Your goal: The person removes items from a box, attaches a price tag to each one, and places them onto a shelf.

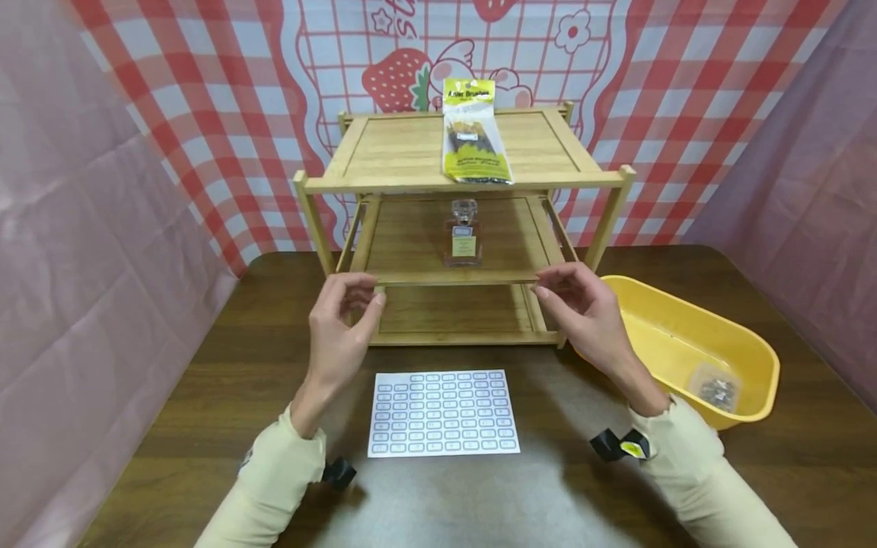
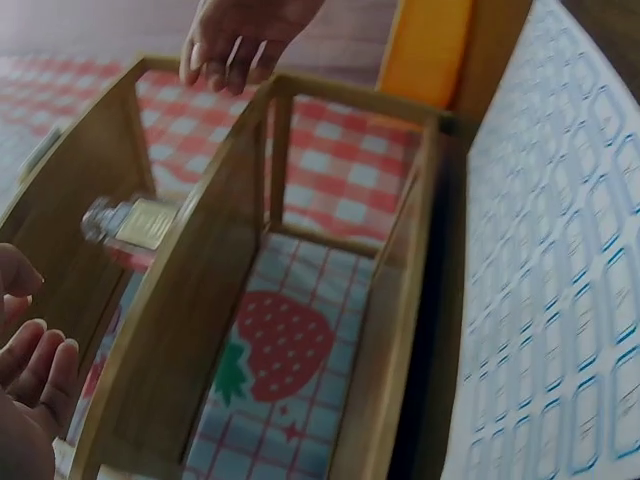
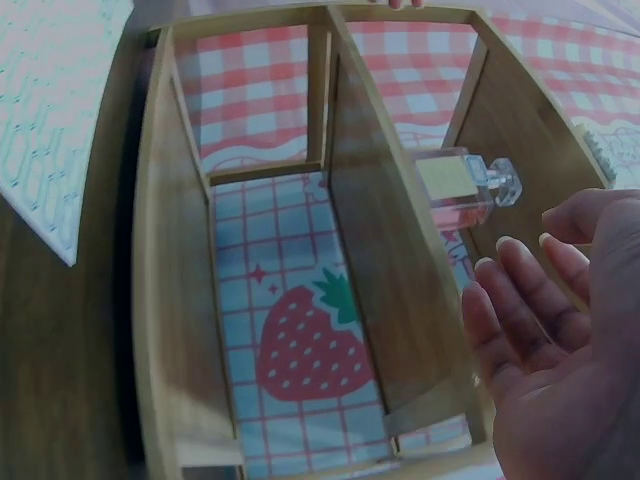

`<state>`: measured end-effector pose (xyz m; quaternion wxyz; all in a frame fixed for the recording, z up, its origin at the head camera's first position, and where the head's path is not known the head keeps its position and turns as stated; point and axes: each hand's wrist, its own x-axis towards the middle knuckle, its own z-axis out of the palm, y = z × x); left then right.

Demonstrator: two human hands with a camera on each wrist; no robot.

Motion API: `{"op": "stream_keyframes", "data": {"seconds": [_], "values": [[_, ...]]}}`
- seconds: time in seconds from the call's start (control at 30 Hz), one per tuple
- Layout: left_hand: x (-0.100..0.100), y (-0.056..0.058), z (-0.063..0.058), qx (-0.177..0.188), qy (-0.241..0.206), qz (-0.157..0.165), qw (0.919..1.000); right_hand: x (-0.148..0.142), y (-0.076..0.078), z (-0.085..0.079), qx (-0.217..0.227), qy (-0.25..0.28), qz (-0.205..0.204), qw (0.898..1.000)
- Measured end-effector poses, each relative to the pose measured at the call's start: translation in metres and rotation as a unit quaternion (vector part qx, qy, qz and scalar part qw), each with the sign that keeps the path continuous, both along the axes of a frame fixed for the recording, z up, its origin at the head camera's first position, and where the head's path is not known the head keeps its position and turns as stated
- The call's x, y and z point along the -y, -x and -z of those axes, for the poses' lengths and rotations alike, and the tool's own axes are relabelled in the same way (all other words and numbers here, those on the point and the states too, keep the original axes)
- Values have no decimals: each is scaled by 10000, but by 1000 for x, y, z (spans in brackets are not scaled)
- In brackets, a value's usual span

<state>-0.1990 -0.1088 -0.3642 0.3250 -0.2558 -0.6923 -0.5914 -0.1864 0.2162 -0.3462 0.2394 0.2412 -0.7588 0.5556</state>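
Observation:
A perfume bottle (image 1: pixel 463 237) with a clear stopper and a pale label stands on the middle shelf (image 1: pixel 411 228) of a wooden three-tier rack. My left hand (image 1: pixel 342 316) is at the left front of that shelf, fingers loosely bent and holding nothing. Opposite it, by the right front, is my right hand (image 1: pixel 582 308), also with nothing in its loosely bent fingers. Whether the fingertips touch the shelf edge I cannot tell. The right wrist view shows the bottle (image 3: pixel 465 188) beyond the fingers. On the top shelf (image 1: pixel 390 148) lies a yellow packet of artist brushes (image 1: pixel 476 141).
A white sheet of small blue-framed labels (image 1: pixel 444 415) lies on the dark wooden table (image 1: pixel 226 365) before the rack. At the right is a yellow basin (image 1: pixel 754 358), with a small clear bag of metal bits (image 1: pixel 715 388) inside. A strawberry-patterned checked cloth (image 1: pixel 226 99) hangs behind.

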Motion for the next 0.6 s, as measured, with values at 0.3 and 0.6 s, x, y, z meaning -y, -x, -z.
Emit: {"op": "stream_keyframes", "data": {"seconds": [0.3,0.6], "values": [[-34,-8,10,239,580,671,9958,-19,-11,13,134,-92,233,9996],[-74,-14,17,959,633,1325,9845,-41,-21,21,266,-67,549,9981]]}}
